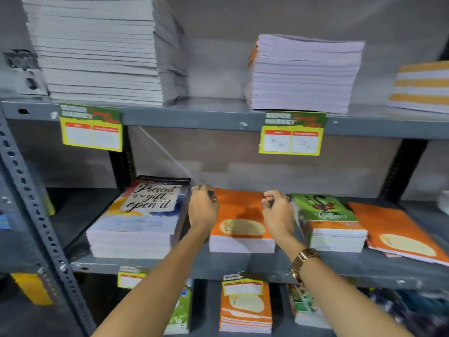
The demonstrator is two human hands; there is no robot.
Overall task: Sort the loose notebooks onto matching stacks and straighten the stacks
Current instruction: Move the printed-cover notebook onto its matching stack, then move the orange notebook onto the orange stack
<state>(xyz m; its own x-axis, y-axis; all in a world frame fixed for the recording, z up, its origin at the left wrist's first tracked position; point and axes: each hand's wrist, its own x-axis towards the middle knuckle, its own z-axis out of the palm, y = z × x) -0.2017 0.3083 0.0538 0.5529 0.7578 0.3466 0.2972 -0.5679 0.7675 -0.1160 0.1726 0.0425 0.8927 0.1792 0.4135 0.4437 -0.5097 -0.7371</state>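
Observation:
On the middle shelf [243,266] an orange notebook stack [239,215] lies between my two hands. My left hand [202,210] is pressed against the stack's left rear corner, fingers curled. My right hand [278,210] touches the stack's right rear edge, fingers bent. To the left sits a stack with a "Present is a gift, open it" cover [143,215]. A green-covered stack [328,220] stands to the right, and beyond it lie loose orange notebooks [401,234], skewed toward the shelf's front edge.
The upper shelf [194,113] carries a tall white stack [102,49], a shorter stack with orange spines [301,74] and an orange-striped stack [422,86]. Yellow price tags [291,133] hang from it. The bottom shelf holds more orange notebooks [245,310]. A perforated steel post [36,215] stands at left.

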